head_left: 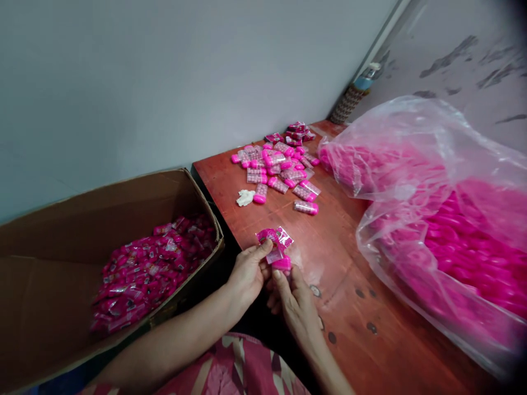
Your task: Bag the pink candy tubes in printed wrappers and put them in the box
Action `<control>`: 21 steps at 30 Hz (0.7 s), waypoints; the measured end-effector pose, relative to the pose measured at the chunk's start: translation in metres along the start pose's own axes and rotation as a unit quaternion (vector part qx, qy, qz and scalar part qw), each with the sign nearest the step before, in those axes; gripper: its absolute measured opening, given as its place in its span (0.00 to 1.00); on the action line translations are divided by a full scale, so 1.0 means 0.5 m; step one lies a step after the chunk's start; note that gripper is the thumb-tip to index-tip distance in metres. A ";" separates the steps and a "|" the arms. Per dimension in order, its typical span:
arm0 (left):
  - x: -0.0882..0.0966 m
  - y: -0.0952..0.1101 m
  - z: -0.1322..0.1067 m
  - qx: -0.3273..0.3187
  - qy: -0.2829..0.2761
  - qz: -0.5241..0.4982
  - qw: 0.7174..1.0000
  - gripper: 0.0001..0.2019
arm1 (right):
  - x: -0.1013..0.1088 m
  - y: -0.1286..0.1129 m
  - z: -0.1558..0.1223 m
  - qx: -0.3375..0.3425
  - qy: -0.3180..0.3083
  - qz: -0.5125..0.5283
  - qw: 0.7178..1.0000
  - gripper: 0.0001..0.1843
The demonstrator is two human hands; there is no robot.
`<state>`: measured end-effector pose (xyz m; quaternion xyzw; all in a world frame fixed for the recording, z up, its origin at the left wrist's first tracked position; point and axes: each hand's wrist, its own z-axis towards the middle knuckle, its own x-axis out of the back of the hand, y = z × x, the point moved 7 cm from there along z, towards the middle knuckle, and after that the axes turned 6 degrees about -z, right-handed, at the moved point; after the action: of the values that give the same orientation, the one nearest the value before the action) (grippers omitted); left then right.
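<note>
The bench carried a clear bag of pink pieces on the right; a box stood to its left. The left grip pinched a packet, while the right grip clasped a tube by its pink cap. This tube sat between them over the bench's near edge, just ahead of the right grip, the nearer to its cap. Its long axis slanted, cap toward the person, clear end pointing forward-left at the packet.

Glossy pink cap near shiny pink wrapper
</note>
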<state>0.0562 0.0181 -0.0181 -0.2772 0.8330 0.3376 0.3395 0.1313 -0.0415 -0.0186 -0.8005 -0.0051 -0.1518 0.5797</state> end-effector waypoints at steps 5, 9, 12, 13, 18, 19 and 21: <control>0.003 0.007 0.004 -0.015 -0.002 0.008 1.000 0.12 | -0.002 0.001 0.000 -0.007 -0.010 0.037 0.999 0.15; 0.019 0.018 0.015 -0.032 0.027 -0.042 0.998 0.10 | 0.011 -0.005 -0.006 -0.008 0.012 0.034 0.999 0.15; 0.014 0.014 0.016 -0.027 0.019 -0.046 0.998 0.10 | 0.010 -0.005 -0.011 -0.004 0.003 0.020 1.000 0.15; 0.011 0.011 0.015 -0.024 0.015 -0.046 0.999 0.11 | 0.008 -0.003 -0.011 -0.003 -0.001 0.017 1.000 0.14; -0.002 -0.001 0.005 -0.014 0.003 -0.016 1.000 0.13 | 0.007 0.012 -0.003 -0.004 0.018 0.029 0.999 0.14; -0.003 -0.001 0.004 -0.014 0.001 -0.007 1.000 0.13 | 0.007 0.013 0.000 -0.007 0.021 0.034 0.999 0.15; -0.003 0.002 0.003 -0.021 -0.001 0.007 1.000 0.15 | 0.005 0.012 0.003 -0.015 0.014 0.051 0.998 0.15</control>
<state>0.0569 0.0202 -0.0171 -0.2781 0.8272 0.3578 0.3323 0.1351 -0.0426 -0.0241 -0.8058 0.0463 -0.1337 0.5750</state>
